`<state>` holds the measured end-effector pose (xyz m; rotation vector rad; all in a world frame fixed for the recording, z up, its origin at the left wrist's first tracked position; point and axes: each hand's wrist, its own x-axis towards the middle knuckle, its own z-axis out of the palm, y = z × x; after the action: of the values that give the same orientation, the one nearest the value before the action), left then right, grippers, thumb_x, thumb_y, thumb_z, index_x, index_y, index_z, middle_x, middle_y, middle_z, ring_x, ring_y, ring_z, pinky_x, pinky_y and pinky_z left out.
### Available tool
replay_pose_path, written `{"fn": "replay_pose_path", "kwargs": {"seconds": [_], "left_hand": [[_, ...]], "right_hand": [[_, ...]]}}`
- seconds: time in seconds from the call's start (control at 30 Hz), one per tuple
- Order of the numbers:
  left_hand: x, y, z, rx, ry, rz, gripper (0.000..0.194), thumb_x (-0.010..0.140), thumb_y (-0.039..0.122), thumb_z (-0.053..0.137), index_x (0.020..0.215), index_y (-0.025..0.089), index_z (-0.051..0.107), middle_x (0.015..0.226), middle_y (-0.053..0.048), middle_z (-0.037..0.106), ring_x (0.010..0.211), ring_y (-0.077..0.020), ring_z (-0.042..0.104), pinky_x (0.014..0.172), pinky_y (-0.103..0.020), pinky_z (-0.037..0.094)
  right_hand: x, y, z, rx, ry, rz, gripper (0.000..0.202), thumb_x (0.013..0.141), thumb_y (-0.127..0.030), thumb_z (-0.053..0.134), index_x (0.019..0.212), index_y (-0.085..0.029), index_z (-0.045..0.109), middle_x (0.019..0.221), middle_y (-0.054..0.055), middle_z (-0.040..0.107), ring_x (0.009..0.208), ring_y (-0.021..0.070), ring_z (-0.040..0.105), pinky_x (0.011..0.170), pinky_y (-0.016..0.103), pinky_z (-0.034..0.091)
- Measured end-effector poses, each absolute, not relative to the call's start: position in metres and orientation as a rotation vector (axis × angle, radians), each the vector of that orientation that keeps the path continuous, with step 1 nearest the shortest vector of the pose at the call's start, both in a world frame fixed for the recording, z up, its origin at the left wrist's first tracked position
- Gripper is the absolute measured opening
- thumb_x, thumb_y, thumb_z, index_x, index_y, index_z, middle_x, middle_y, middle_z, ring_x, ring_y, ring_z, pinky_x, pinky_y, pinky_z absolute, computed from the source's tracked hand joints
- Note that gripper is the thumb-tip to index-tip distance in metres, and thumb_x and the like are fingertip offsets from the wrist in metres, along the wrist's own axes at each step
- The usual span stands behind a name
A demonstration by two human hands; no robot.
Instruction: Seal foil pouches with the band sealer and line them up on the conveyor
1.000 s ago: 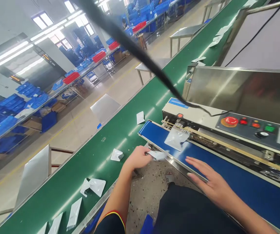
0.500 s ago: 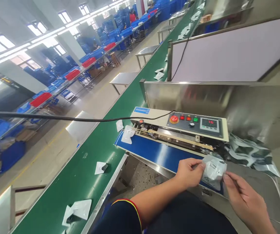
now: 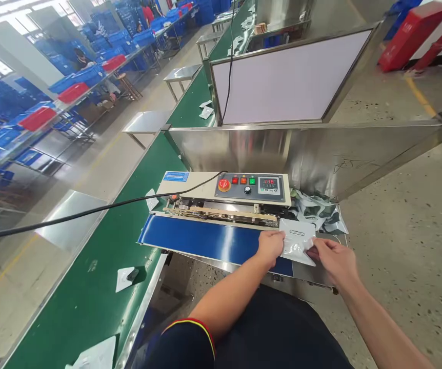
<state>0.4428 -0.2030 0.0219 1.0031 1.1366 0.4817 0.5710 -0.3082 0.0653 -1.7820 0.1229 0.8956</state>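
A silvery-white pouch [image 3: 297, 237] is held between my two hands at the right end of the band sealer [image 3: 228, 190]. Its top edge lies close by the sealer's intake; whether it has entered I cannot tell. My left hand [image 3: 270, 247] pinches the pouch's left edge, above the sealer's blue belt [image 3: 205, 237]. On the other side, my right hand [image 3: 334, 258] grips the pouch's right edge with thumb and fingers. Just behind the pouch lies a heap of silvery pouches [image 3: 319, 211] on the steel surface.
To the left runs a green conveyor belt [image 3: 86, 277] carrying scattered pouches [image 3: 125, 279]. A black cable [image 3: 101, 207] crosses in front of the sealer. Behind stands a steel partition [image 3: 236, 148] with a white panel [image 3: 282, 77] beyond. People sit far back beside blue bins.
My view has swung right. The pouch between my hands has turned flatter, its edge nearer the sealer. A pouch at the blue belt's left end no longer lies there.
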Motion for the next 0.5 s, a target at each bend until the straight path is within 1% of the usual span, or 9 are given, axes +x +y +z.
{"fn": "replay_pose_path", "kwargs": {"seconds": [0.13,0.23,0.3,0.33,0.37,0.4,0.43,0.47,0.5], "left_hand": [[0.413,-0.188,0.023,0.945,1.242,0.510,0.051,0.074,0.067,0.090,0.062,0.020,0.073,0.057,0.001,0.055,0.062,-0.0186,0.055,0.067,-0.034,0.054],[0.394,-0.181,0.025,0.942,1.283,0.522,0.052,0.080,0.066,0.086,0.060,0.019,0.072,0.056,0.000,0.056,0.063,-0.0198,0.058,0.068,-0.034,0.054],[0.381,-0.179,0.028,0.950,1.250,0.522,0.052,0.087,0.066,0.080,0.066,0.018,0.075,0.059,-0.002,0.061,0.067,-0.0215,0.063,0.071,-0.035,0.057],[0.372,-0.179,0.029,0.974,1.218,0.550,0.050,0.090,0.065,0.078,0.073,0.017,0.080,0.065,-0.004,0.067,0.073,-0.0228,0.067,0.075,-0.035,0.059],[0.360,-0.178,0.030,1.018,1.191,0.606,0.047,0.093,0.062,0.076,0.085,0.017,0.084,0.077,-0.006,0.075,0.082,-0.0244,0.072,0.082,-0.036,0.061],[0.344,-0.177,0.031,1.081,1.180,0.691,0.043,0.095,0.059,0.076,0.101,0.017,0.087,0.093,-0.009,0.082,0.094,-0.0260,0.075,0.090,-0.037,0.061],[0.323,-0.174,0.031,1.155,1.196,0.799,0.042,0.097,0.054,0.076,0.117,0.018,0.087,0.111,-0.011,0.084,0.108,-0.0272,0.076,0.100,-0.039,0.061],[0.297,-0.170,0.031,1.229,1.247,0.920,0.044,0.099,0.050,0.075,0.131,0.020,0.083,0.128,-0.012,0.083,0.119,-0.0280,0.075,0.108,-0.040,0.059],[0.265,-0.165,0.030,1.290,1.340,1.038,0.046,0.101,0.046,0.073,0.140,0.021,0.079,0.139,-0.014,0.079,0.127,-0.0286,0.073,0.113,-0.042,0.056]], "right_hand": [[0.555,-0.289,0.054,-1.760,0.029,0.973,0.024,0.065,-0.036,0.088,0.077,-0.018,0.079,0.075,0.008,0.080,0.071,0.0267,0.080,0.066,0.031,0.071],[0.537,-0.271,0.055,-1.724,-0.027,1.023,0.028,0.065,-0.038,0.093,0.079,-0.018,0.079,0.078,0.009,0.081,0.073,0.0271,0.081,0.069,0.032,0.073],[0.525,-0.262,0.060,-1.694,-0.044,1.076,0.028,0.067,-0.036,0.094,0.082,-0.017,0.081,0.083,0.010,0.083,0.076,0.0269,0.082,0.073,0.033,0.074],[0.521,-0.261,0.064,-1.694,-0.046,1.110,0.028,0.068,-0.034,0.094,0.085,-0.016,0.081,0.087,0.011,0.083,0.078,0.0265,0.082,0.074,0.032,0.074],[0.518,-0.263,0.066,-1.705,-0.044,1.146,0.027,0.069,-0.032,0.093,0.087,-0.016,0.082,0.091,0.012,0.084,0.080,0.0261,0.083,0.076,0.030,0.074],[0.517,-0.267,0.068,-1.727,-0.038,1.182,0.027,0.070,-0.031,0.093,0.089,-0.016,0.082,0.095,0.013,0.085,0.083,0.0259,0.084,0.077,0.028,0.073],[0.517,-0.273,0.068,-1.759,-0.030,1.205,0.027,0.070,-0.030,0.092,0.090,-0.017,0.082,0.097,0.014,0.085,0.085,0.0260,0.084,0.077,0.026,0.072],[0.519,-0.280,0.066,-1.780,-0.034,1.223,0.028,0.071,-0.032,0.092,0.092,-0.017,0.082,0.100,0.015,0.085,0.088,0.0266,0.085,0.078,0.025,0.071],[0.522,-0.288,0.062,-1.795,-0.038,1.221,0.030,0.071,-0.034,0.093,0.093,-0.018,0.082,0.102,0.016,0.085,0.089,0.0279,0.085,0.078,0.024,0.071]]}}
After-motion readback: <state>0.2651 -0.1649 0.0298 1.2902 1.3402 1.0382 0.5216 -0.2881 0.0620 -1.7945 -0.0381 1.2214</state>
